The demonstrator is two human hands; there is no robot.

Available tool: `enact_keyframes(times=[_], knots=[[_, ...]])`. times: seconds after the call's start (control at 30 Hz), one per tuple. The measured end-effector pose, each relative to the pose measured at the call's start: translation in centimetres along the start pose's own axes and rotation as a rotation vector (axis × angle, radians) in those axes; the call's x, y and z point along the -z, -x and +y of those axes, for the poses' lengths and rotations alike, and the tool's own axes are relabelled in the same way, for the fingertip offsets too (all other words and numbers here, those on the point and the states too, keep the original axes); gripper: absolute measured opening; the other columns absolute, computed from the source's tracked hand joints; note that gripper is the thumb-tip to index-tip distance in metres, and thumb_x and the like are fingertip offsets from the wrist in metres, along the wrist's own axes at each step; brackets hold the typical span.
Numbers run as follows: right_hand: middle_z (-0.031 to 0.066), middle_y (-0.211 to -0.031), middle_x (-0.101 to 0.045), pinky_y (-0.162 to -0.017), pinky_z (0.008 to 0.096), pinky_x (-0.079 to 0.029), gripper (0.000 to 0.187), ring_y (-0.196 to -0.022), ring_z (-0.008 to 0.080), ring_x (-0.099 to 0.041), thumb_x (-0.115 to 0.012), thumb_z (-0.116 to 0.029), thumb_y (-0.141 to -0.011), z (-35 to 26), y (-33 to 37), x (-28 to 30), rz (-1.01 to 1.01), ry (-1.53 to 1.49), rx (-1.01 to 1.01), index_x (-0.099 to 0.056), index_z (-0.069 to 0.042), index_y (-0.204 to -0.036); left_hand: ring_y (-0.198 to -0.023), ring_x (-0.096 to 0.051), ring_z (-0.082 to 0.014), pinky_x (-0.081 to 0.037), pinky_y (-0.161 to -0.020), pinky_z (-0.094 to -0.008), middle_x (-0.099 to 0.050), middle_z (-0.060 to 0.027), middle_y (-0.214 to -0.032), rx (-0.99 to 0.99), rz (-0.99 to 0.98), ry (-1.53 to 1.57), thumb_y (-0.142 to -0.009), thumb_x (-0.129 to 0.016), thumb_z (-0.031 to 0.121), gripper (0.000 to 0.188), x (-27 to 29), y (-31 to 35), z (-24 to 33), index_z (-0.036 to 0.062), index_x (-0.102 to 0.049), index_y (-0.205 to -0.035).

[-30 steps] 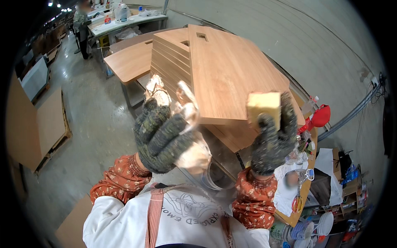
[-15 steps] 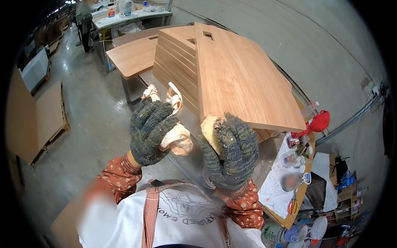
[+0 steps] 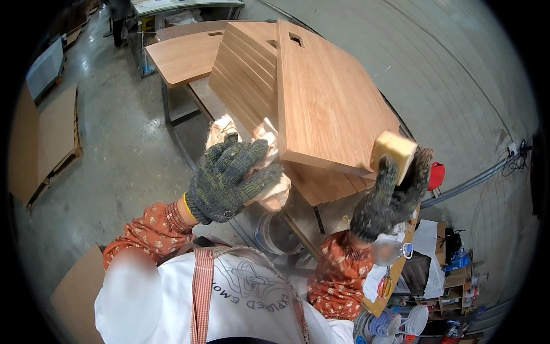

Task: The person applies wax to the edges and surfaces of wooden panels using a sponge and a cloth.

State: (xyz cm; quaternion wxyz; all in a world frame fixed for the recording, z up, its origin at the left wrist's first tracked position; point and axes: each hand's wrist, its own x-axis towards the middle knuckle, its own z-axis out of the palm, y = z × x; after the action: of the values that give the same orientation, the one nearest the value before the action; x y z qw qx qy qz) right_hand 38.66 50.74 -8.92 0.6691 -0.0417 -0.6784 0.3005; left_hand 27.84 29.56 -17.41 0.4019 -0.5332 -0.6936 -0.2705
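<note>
A crumpled whitish cloth (image 3: 274, 194) is bunched in my left hand (image 3: 226, 183), which wears a dark knitted glove. Folds of it stick out beyond the fingertips and under the palm. My right hand (image 3: 381, 203), gloved the same way, grips a pale yellow block-shaped sponge (image 3: 394, 150) between thumb and fingers, at the right near corner of the top wooden panel (image 3: 335, 103). Whether the sponge touches the panel I cannot tell. This panel leans over a stack of wood-grain boards (image 3: 243, 71) and has a small rectangular cutout at its far end.
Another rounded board (image 3: 183, 57) lies to the left. A clear bucket (image 3: 275, 234) stands below the bench. On the right, a side table (image 3: 376, 307) holds a bottle (image 3: 388, 252) and red-and-yellow-handled scissors (image 3: 385, 285). Flat brown sheets (image 3: 57, 129) rest on the floor at left.
My right hand has carried the sponge rightward, from the panel's near left corner to its right corner. My left hand has shifted slightly right with the cloth, its fingers more spread. The view has tilted downward.
</note>
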Motion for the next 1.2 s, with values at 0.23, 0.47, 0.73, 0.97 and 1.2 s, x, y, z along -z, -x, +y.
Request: enact_keyframes(times=[0.23, 0.47, 0.73, 0.97, 1.2], knots=[[0.0153, -0.130, -0.051, -0.100, 0.0330, -0.040, 0.052, -0.119, 0.0219, -0.049, -0.068, -0.012, -0.085, 2.1, -3.3, -1.2, -0.266, 0.230, 0.018, -0.046, 0.002, -0.130, -0.105, -0.052, -0.0311, -0.044, -0.086, -0.0482, -0.052, -0.0145, -0.116, -0.093, -0.124, -0.375, -0.077, -0.064, 0.015, 0.055, 0.9, -2.1, 0.4, 0.0364, -0.055, -0.127], [0.0155, -0.133, -0.048, -0.101, 0.0329, -0.041, 0.051, -0.121, 0.0229, -0.048, -0.067, -0.006, -0.084, 3.9, -3.6, -3.6, -0.213, 0.044, -0.031, -0.046, 0.002, -0.130, -0.106, -0.051, -0.0328, -0.043, -0.082, -0.0501, -0.050, -0.0197, -0.116, -0.056, -0.279, -0.566, -0.084, -0.054, 0.014, 0.061, 0.8, -3.3, 1.3, 0.0333, -0.040, -0.140], [0.0154, -0.134, -0.048, -0.101, 0.0329, -0.042, 0.055, -0.121, 0.0232, -0.048, -0.067, -0.005, -0.083, 4.5, -3.6, -3.3, -0.220, 0.016, -0.041, -0.044, 0.002, -0.132, -0.092, -0.053, -0.0272, -0.043, -0.074, -0.0443, -0.052, -0.0135, -0.107, 0.030, -0.275, -0.380, -0.076, -0.061, 0.017, 0.062, 0.0, -2.7, 0.6, 0.0261, -0.046, -0.135], [0.0165, -0.119, -0.056, -0.094, 0.0332, -0.043, 0.048, -0.107, 0.0244, -0.054, -0.070, -0.009, -0.082, 4.1, -3.0, -2.8, -0.184, 0.072, 0.017, -0.050, 0.003, -0.124, -0.092, -0.057, -0.0327, -0.043, -0.085, -0.0459, -0.058, -0.0135, -0.108, 0.006, -0.158, 0.092, -0.062, -0.075, 0.020, 0.061, -0.2, -3.2, -0.8, 0.0059, -0.054, -0.118], [0.0134, -0.110, -0.058, -0.075, 0.0262, -0.047, 0.053, -0.091, 0.0163, -0.057, -0.072, -0.009, -0.080, 5.0, -2.6, -2.3, -0.133, 0.106, -0.016, -0.048, 0.001, -0.126, -0.092, -0.065, -0.0289, -0.050, -0.081, -0.0382, -0.063, -0.0141, -0.112, 0.076, -0.072, 0.673, -0.066, -0.079, 0.033, 0.087, -1.3, -1.4, -4.0, -0.0017, -0.039, -0.136]])
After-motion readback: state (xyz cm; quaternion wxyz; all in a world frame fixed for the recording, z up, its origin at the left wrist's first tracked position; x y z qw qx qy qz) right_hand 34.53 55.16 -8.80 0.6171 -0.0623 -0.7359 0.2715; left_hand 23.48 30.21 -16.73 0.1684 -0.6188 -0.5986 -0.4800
